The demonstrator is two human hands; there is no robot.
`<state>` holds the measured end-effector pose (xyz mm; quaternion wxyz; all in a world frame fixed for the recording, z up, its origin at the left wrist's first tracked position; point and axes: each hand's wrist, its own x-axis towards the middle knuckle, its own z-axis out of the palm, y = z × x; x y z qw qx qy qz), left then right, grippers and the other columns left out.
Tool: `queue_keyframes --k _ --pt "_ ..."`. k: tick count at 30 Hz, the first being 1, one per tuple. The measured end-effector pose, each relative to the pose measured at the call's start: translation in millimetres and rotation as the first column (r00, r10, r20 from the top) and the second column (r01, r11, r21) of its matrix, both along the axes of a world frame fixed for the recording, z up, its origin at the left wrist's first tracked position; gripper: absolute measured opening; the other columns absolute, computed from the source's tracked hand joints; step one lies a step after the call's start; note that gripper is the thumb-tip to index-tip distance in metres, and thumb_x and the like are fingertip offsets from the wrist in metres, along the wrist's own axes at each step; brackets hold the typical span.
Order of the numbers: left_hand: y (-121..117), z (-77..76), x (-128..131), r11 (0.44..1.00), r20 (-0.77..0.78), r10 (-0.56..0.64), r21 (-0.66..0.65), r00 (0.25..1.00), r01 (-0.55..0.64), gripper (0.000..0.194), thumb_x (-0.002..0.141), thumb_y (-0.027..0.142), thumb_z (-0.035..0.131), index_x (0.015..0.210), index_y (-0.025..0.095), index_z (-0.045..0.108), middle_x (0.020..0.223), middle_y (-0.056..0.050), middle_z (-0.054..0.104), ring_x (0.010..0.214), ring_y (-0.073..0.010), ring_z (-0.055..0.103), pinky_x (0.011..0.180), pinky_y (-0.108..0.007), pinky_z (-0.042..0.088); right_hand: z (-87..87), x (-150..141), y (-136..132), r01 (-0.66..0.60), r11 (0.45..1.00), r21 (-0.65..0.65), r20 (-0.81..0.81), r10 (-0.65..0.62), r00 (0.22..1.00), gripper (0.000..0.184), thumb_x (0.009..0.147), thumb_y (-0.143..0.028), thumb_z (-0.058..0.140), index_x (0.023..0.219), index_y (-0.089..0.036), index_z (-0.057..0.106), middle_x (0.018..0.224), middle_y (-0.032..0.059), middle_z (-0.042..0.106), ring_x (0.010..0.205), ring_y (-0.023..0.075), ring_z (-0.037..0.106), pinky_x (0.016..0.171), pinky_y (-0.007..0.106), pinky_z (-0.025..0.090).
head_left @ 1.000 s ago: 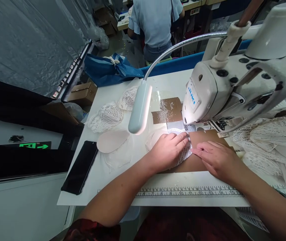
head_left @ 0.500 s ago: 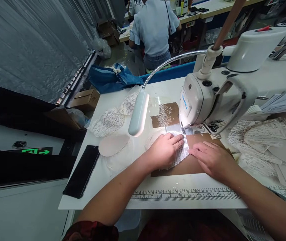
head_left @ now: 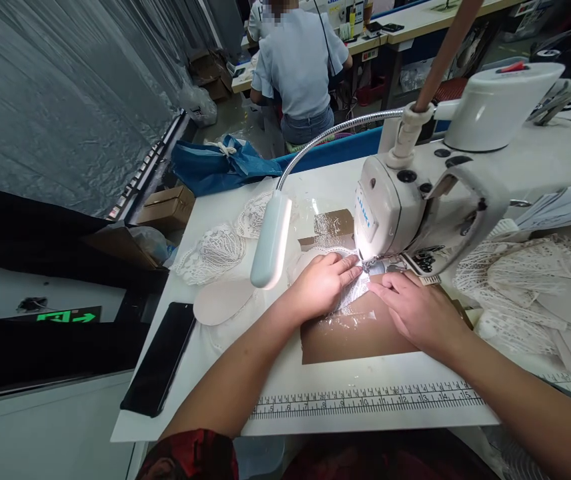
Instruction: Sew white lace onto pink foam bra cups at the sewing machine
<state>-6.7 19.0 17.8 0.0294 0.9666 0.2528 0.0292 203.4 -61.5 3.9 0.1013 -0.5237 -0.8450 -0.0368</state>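
A white lace piece, shaped like a bra cup, lies under the needle area of the white sewing machine. Flat on top of it is my left hand, fingers stretched toward the needle and pressing the lace down. My right hand pinches the lace's right edge between thumb and forefinger, close to the presser foot. Beneath both hands, brown tape-covered card covers the machine bed. The fingertips of my left hand almost reach the needle, and part of the lace is hidden below that hand.
More lace cups and a beige pad lie to the left, beside a black phone. A lamp on a bendable neck hangs over the table. Lace pieces are heaped at right. A ruler strip runs along the front edge.
The lace has moved away from me, further under the needle, with both hands following. My right hand sits closer to the presser foot. The whole view has tilted slightly.
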Motion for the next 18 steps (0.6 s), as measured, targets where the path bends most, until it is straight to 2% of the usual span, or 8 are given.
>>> queue_keyframes --k 7,14,18 --pt "-10.8 -5.7 -3.6 0.996 0.111 -0.082 -0.02 0.99 0.085 0.038 0.097 0.019 0.04 0.131 0.015 0.056 0.136 -0.012 0.057 0.106 -0.0229 0.055 0.087 -0.038 0.047 -1.9 -2.5 0.6 0.055 0.998 -0.006 0.015 -0.055 0.998 0.043 0.082 -0.007 0.048 0.117 -0.022 0.07 0.092 0.0055 0.069 0.076 0.0174 0.056 0.051 0.027 0.031" --pt "-1.1 -8.3 -3.4 0.998 0.096 -0.048 -0.025 0.994 0.05 0.041 0.091 0.016 0.047 0.13 0.014 0.058 0.136 -0.011 0.058 0.099 -0.0246 0.055 0.081 -0.039 0.048 -1.2 -4.2 2.4 0.125 0.992 -0.009 0.049 -0.124 0.991 0.047 0.083 -0.01 0.048 0.121 -0.028 0.068 0.09 0.0055 0.068 0.06 0.014 0.05 0.048 0.029 0.025" --pt "4.4 -9.5 -3.8 1.0 0.103 -0.027 -0.011 0.994 0.028 0.043 0.087 0.014 0.05 0.129 0.016 0.058 0.132 -0.012 0.06 0.099 -0.0262 0.054 0.076 -0.039 0.046 -0.5 -2.8 1.7 0.129 0.991 -0.024 0.002 -0.129 0.992 0.051 0.08 -0.007 0.048 0.122 -0.029 0.068 0.087 0.0044 0.067 0.056 0.0126 0.046 0.047 0.028 0.025"
